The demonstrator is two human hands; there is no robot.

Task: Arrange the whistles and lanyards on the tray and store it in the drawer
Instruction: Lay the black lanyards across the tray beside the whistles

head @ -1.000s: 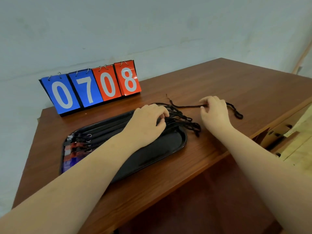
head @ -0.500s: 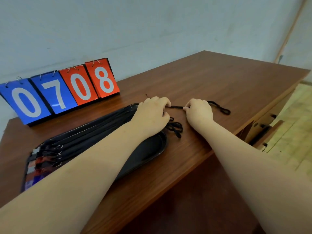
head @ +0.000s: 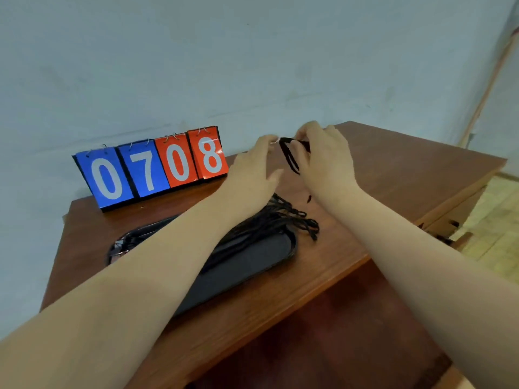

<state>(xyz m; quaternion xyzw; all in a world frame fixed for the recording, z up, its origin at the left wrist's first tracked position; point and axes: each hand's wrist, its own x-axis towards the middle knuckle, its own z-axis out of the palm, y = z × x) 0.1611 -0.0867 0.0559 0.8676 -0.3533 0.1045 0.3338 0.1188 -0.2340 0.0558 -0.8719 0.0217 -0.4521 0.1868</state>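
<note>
A black tray (head: 247,265) lies on the brown desk, holding several black lanyards (head: 280,217) whose looped ends spill over its right rim. The whistles at the tray's left end (head: 120,245) are mostly hidden by my left forearm. Both hands are raised above the desk behind the tray. My right hand (head: 325,158) grips a loose black lanyard (head: 289,155) that hangs in a loop below my fingers. My left hand (head: 252,169) is beside it, fingertips pinching the lanyard's top end.
A flip scoreboard (head: 154,167) reading 0708 stands at the back left of the desk (head: 393,175) against the wall. A partly open drawer (head: 446,228) shows at the desk's right side. Tiled floor lies to the right.
Both hands have lifted the loose lanyard off the desk surface and raised it into the air. The camera has tilted up and back.
</note>
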